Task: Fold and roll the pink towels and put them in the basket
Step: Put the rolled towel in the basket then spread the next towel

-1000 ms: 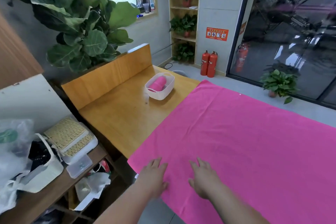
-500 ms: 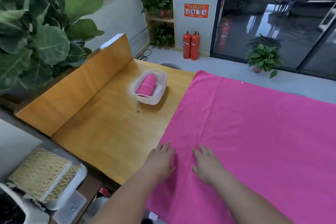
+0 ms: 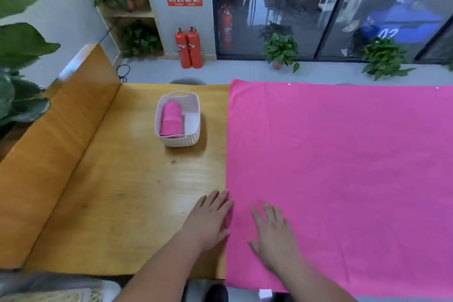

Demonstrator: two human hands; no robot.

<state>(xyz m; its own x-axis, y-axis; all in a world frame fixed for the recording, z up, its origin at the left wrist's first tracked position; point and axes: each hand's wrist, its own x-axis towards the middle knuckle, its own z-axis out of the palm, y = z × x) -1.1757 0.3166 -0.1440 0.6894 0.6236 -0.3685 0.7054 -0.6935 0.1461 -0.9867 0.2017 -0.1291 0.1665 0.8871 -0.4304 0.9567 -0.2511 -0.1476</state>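
Status: one rolled pink towel (image 3: 171, 117) is done. It lies in the white basket (image 3: 182, 142), along its left side, with room free beside it.

The second pink towel (image 3: 343, 179) is spread flat on the surface (image 3: 122, 191), to the right of the basket and apart from it. I see no fold in it yet. Its near edge seems to hang just past the surface's edge, and its right end is cut off by the frame.

My left hand (image 3: 210, 220) is flat with fingers straight and close together. It rests on the towel's left edge near the near corner, partly on the wood. My right hand (image 3: 274, 233) is palm down on the towel just beside it, fingers spread. Neither grips anything.

My read: about halfway, if these two towels are the whole lot. I can't tell whether more lie out of view. The flat towel has yet to be folded, rolled and put in the basket.

Counts:
- pink towels: 2 (1 rolled, 1 flat)
- basket: 1
- hands: 2
- red extinguishers (image 3: 188, 49) by the wall: 2
- potted plants (image 3: 282, 50) on the floor by the glass: 2
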